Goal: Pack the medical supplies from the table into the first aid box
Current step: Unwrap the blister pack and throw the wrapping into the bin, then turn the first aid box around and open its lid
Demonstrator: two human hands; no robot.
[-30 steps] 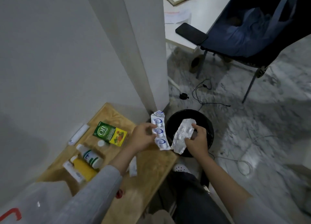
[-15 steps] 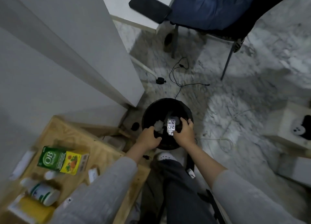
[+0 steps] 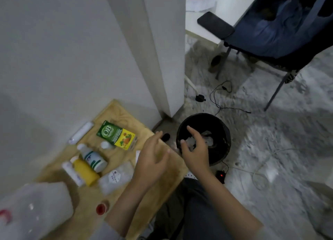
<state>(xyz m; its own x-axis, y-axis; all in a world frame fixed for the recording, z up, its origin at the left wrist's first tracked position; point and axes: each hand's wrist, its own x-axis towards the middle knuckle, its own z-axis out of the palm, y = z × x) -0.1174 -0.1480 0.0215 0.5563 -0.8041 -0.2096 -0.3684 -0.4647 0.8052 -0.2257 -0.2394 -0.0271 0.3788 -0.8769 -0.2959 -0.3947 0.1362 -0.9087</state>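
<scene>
At the far left, a translucent first aid box is seen at the near corner of the wooden table, its contents not discernible. Beside it, much is judged left to pack: a yellow bottle, a white bottle, a green carton, a clear packet and a red cap. The left hand is held empty above the table edge, fingers loosely spread. The right hand is held over the black bin, fingers open, nothing pinched.
</scene>
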